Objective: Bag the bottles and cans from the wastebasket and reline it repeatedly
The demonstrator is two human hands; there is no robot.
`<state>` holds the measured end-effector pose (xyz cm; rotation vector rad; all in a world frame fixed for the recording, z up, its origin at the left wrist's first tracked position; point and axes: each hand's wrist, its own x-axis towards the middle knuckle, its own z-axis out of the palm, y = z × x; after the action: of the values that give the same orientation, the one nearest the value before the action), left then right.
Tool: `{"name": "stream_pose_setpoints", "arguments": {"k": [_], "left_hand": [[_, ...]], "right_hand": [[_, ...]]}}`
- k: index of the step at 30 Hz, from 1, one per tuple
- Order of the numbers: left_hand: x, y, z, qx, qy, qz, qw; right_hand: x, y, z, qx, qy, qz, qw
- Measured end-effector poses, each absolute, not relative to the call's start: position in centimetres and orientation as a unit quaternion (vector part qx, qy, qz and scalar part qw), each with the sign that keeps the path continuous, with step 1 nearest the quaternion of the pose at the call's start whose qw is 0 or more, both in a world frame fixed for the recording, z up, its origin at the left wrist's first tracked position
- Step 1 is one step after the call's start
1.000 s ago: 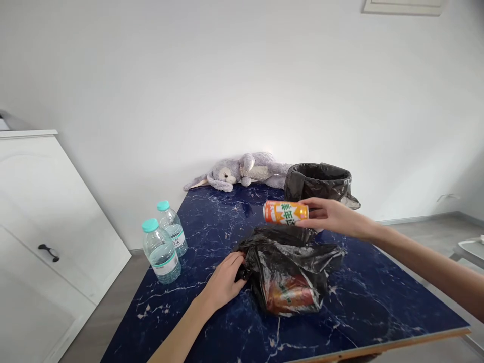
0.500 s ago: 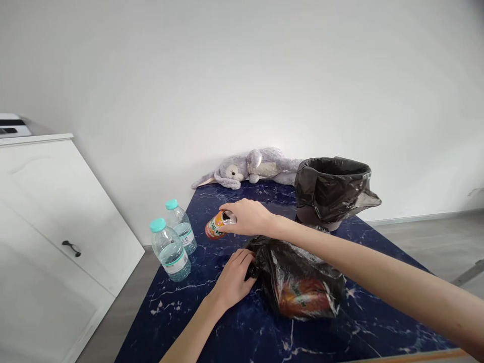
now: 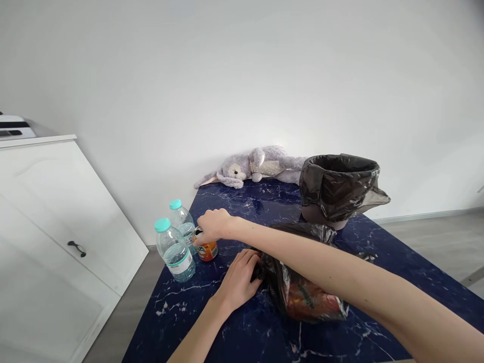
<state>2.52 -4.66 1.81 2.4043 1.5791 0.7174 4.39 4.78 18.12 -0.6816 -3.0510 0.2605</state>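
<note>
My right hand [image 3: 215,226] is closed around the top of an orange drink can [image 3: 207,251], which stands upright, or nearly so, beside two water bottles. The nearer bottle [image 3: 176,254] and the farther bottle [image 3: 182,221] have turquoise caps and are partly full. My left hand [image 3: 240,277] is closed on the gathered edge of a black plastic bag [image 3: 278,277] lying on the table. Through the thin plastic shows something red and orange [image 3: 312,302]. My right forearm crosses above the bag and hides part of it.
A bin with a black liner [image 3: 340,189] stands at the table's back right. A grey plush rabbit [image 3: 260,165] lies along the back edge by the wall. The dark blue marbled table [image 3: 242,338] has a white cabinet [image 3: 56,242] to its left.
My right hand has moved left and slightly down with the can, from above the table to beside the bottles, turning it more upright. My left hand stays at the bag.
</note>
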Motion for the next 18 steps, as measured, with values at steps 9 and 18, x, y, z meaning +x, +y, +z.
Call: {"name": "stream_pose_setpoints", "arguments": {"k": [9, 18], "left_hand": [[2.4, -4.6, 1.5, 0.808, 0.527, 0.253, 0.068], [2.4, -4.2, 1.2, 0.777, 0.550, 0.306, 0.020]], "right_hand": [[10.7, 4.9, 18.7, -0.232, -0.962, 0.110, 0.095], [27.7, 6.0, 16.3, -0.326, -0.936, 0.100, 0.090]]}}
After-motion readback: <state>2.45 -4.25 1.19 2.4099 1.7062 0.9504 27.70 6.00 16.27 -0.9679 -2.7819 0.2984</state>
